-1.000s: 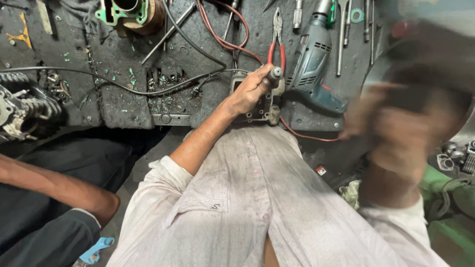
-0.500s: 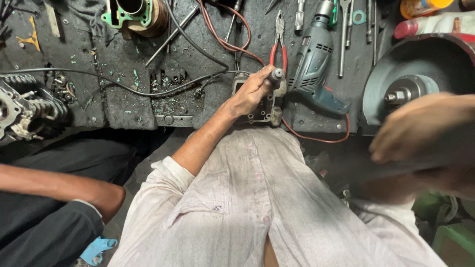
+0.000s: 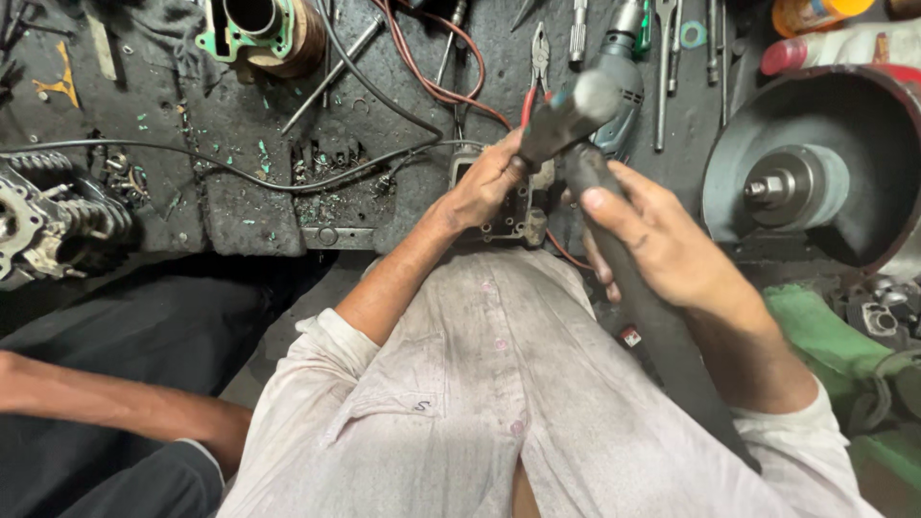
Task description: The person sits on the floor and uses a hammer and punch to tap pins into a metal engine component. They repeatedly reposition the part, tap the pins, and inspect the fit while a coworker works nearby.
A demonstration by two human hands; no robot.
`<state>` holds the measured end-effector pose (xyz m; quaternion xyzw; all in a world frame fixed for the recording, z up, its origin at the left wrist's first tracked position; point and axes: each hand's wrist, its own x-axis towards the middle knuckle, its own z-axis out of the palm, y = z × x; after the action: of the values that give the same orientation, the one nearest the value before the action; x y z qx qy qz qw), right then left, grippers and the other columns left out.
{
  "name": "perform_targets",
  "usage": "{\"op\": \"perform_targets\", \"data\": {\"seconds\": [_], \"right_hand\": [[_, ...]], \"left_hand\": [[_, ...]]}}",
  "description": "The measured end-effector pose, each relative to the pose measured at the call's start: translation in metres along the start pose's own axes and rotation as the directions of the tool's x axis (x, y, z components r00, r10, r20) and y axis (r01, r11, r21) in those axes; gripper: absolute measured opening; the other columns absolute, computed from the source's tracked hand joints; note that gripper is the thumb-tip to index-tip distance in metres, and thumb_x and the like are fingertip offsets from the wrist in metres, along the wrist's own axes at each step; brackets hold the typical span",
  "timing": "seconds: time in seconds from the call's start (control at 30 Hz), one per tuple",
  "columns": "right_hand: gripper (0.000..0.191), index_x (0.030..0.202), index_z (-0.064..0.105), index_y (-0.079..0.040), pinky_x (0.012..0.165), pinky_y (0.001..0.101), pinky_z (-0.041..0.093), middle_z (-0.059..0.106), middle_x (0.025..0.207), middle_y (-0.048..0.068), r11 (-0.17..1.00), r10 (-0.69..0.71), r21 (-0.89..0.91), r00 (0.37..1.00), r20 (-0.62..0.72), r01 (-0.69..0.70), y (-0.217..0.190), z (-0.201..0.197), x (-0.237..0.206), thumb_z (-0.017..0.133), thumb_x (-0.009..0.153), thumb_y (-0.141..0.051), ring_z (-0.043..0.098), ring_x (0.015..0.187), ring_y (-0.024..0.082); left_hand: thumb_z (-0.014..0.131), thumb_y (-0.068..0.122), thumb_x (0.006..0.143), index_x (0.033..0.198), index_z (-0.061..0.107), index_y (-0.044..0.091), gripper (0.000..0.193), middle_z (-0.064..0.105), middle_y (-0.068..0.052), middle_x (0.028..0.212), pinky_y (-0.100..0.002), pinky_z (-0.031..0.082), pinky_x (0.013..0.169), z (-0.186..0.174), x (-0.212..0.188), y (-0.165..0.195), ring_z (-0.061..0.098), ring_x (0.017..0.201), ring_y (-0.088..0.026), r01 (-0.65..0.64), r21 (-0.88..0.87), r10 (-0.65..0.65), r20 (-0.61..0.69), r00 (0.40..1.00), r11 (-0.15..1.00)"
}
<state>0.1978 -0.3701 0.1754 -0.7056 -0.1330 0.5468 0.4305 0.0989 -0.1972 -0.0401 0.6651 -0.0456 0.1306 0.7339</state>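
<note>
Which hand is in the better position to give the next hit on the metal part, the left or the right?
Probably the right hand: it grips the hammer by its dark handle, the head raised above the metal part. The left hand rests on that part, seemingly steadying it on the workbench.

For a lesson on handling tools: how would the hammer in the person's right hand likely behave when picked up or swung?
The hammer probably feels top-heavy: its blocky metal head sits far from the right hand. Its long dark handle looks stiff, not floppy. The handle seems grimy, like the bench, so it may be somewhat slippery.
</note>
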Motion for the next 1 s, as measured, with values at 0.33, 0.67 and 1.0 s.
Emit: {"op": "perform_targets", "data": {"seconds": [0.33,0.67,1.0], "right_hand": [[0.032,0.117,0.054,-0.012,0.054,0.0339,0.054,0.067,0.074,0.009,0.46,-0.719,-0.098,0.435,0.542,0.882,-0.066,-0.088,-0.022,0.06,0.1,-0.039,0.066,0.059,0.02],[0.04,0.126,0.053,-0.007,0.046,0.0304,0.049,0.056,0.063,0.005,0.988,0.002,-0.155,0.999,-0.036,-0.008,0.009,-0.004,0.001,0.053,0.099,-0.038,0.055,0.05,0.014],[0.042,0.108,0.059,-0.001,0.05,0.0316,0.054,0.063,0.073,0.011,0.784,-0.619,-0.028,0.778,-0.106,0.62,0.028,-0.081,-0.049,0.056,0.102,-0.042,0.063,0.052,0.019]], "left_hand": [[0.035,0.066,0.11,0.114,0.054,0.003,0.066,0.051,-0.006,0.097,-0.036,0.046,0.087,-0.005,0.0,-0.003,0.052,0.092,-0.021,0.048,0.06,-0.05,0.032,0.998,0.997],[0.034,0.064,0.109,0.131,0.057,0.002,0.07,0.06,-0.007,0.103,-0.038,0.048,0.087,-0.001,0.004,0.006,0.055,0.094,-0.022,0.046,0.077,-0.048,0.023,0.999,0.996],[0.033,0.065,0.109,0.114,0.056,0.003,0.066,0.052,-0.009,0.096,-0.038,0.046,0.085,-0.002,0.006,0.002,0.053,0.09,-0.024,0.053,0.086,-0.056,0.036,0.998,0.995]]}}
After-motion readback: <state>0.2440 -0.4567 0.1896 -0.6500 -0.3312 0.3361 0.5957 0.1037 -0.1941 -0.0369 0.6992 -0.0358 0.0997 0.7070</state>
